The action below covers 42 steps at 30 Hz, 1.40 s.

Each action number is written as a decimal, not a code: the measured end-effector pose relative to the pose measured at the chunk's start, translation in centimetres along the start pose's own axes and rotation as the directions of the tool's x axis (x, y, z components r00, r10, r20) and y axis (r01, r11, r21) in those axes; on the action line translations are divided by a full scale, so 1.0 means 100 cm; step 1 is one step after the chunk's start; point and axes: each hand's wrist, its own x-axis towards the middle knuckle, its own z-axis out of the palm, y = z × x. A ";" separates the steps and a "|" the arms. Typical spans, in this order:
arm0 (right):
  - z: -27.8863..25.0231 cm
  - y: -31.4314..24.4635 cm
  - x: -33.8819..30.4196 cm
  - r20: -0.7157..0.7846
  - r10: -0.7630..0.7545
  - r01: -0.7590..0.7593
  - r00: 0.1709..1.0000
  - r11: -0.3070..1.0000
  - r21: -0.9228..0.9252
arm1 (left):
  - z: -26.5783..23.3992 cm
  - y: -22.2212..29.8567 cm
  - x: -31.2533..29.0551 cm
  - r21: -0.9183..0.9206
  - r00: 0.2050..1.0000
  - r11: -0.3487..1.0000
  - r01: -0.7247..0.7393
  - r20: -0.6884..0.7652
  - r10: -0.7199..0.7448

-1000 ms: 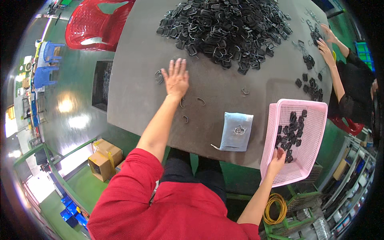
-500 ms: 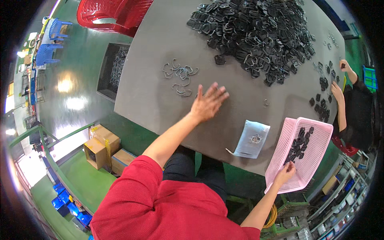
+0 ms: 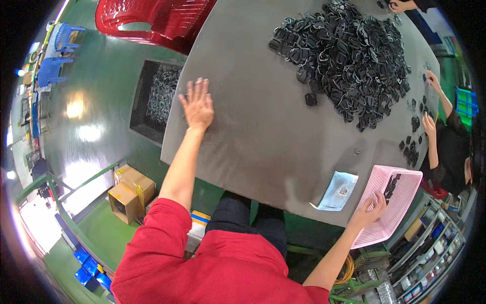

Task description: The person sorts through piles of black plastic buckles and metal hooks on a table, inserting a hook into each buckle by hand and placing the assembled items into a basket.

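Observation:
My left hand (image 3: 198, 107) is open, fingers spread, at the left edge of the grey table (image 3: 238, 137). Below that edge, beside it, a dark bin (image 3: 164, 96) on the floor holds many small metal hooks. Over the near side of the pink perforated basket (image 3: 377, 190) is my right hand (image 3: 370, 210), fingers loosely bent and apart, with nothing visible in them. Small black pieces (image 3: 391, 186) lie inside the basket, partly hidden by its wall. Left of the basket is a light blue pouch (image 3: 340, 191) with a small clump of metal on it.
A large heap of black pieces with metal hooks (image 3: 349, 61) covers the table's far right. One loose hook (image 3: 358, 150) lies near the pouch. Another person's hands (image 3: 429, 124) work among black pieces at the right edge; another hand (image 3: 400, 6) shows at the far end. A red chair (image 3: 152, 23) stands far left.
My left hand has swept left to the table edge, and the hooks that lay on the left of the table are gone from there. My right hand has lifted off the black pieces.

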 end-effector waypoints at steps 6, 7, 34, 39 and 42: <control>0.049 -0.037 -0.018 0.092 0.023 -0.030 0.996 0.997 0.077 | 0.003 -0.128 0.021 0.155 0.985 0.975 0.160 0.047 -0.169; 0.057 -0.042 -0.017 0.129 0.061 -0.078 0.990 0.987 0.138 | 0.001 -0.132 0.030 0.190 0.975 0.958 0.216 0.001 -0.220; 0.199 -0.110 0.031 0.465 0.266 -0.501 0.845 0.086 0.861 | -0.051 0.331 -0.012 -0.757 0.821 -0.320 0.569 0.548 0.163; 0.157 -0.057 0.010 0.487 0.294 -0.568 0.823 0.446 0.691 | -0.049 0.298 -0.030 -0.777 0.801 -0.199 0.598 0.564 0.202; 0.130 -0.016 0.021 0.521 0.261 -0.566 0.813 0.564 0.601 | -0.062 0.268 -0.019 -0.881 0.861 0.213 0.422 0.463 0.211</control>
